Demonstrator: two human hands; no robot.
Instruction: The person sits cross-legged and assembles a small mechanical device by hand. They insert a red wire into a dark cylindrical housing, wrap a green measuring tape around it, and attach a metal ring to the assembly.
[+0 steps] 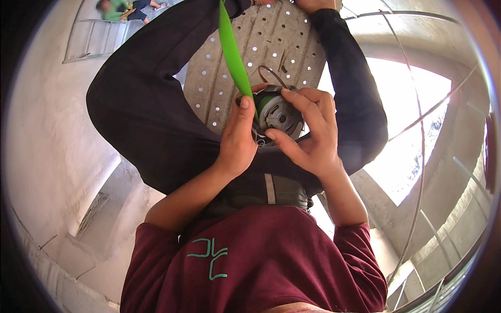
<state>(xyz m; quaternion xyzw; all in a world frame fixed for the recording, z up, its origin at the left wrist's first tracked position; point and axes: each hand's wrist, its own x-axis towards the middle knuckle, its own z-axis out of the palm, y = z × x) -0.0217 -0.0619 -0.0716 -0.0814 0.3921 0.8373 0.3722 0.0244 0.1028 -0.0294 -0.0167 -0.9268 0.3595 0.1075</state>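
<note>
A round grey metal reel [282, 116] with a slotted disc face is between my hands, above my crossed legs. A flat bright green strap [233, 55] runs from its left side up to the top edge, and some green shows inside the reel. With the thumb against the strap's lower end, my left hand [238, 136] grips the reel's left side; its other fingers are mostly hidden behind. My right hand [313, 125] curls round the right side, its thumb at the lower edge and fingers at the upper rim. A thin brown cord [272, 73] loops above the reel.
Beneath my legs lies a ribbed metal plank [209, 88] dotted with holes. On the right, a dark cable [420, 151] hangs past a bright opening [404, 141]. At the far upper left another person [124, 9] in a green top is beside a frame. Pale walls surround me.
</note>
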